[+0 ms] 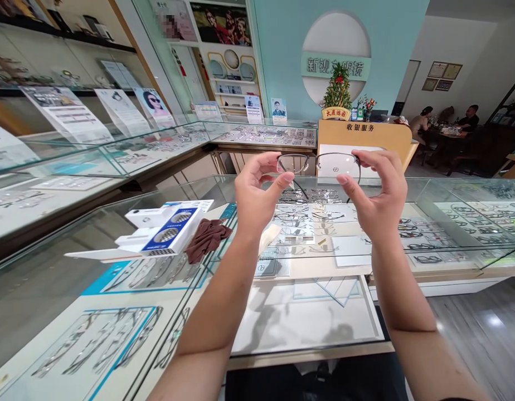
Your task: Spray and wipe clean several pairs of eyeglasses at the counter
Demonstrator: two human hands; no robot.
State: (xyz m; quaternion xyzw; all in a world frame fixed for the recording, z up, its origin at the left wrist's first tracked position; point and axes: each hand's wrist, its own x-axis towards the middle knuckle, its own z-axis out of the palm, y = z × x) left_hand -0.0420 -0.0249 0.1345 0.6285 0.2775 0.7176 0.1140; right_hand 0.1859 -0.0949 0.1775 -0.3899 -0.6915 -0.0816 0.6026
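A pair of thin dark-framed eyeglasses is held up above the glass counter, lenses upright, temples hanging down behind. My left hand pinches the rim at the left end between thumb and fingers. At the other end, my right hand grips the frame's edge with thumb and fingers. Below the glasses, the display case holds several more pairs. A brown cloth lies on the glass left of my left forearm, beside a blue and white box.
An open white drawer extends toward me beneath the case. More glasses lie in the left case and right case. Behind stands a wooden cashier desk with a plant. People sit at a table in the far right background.
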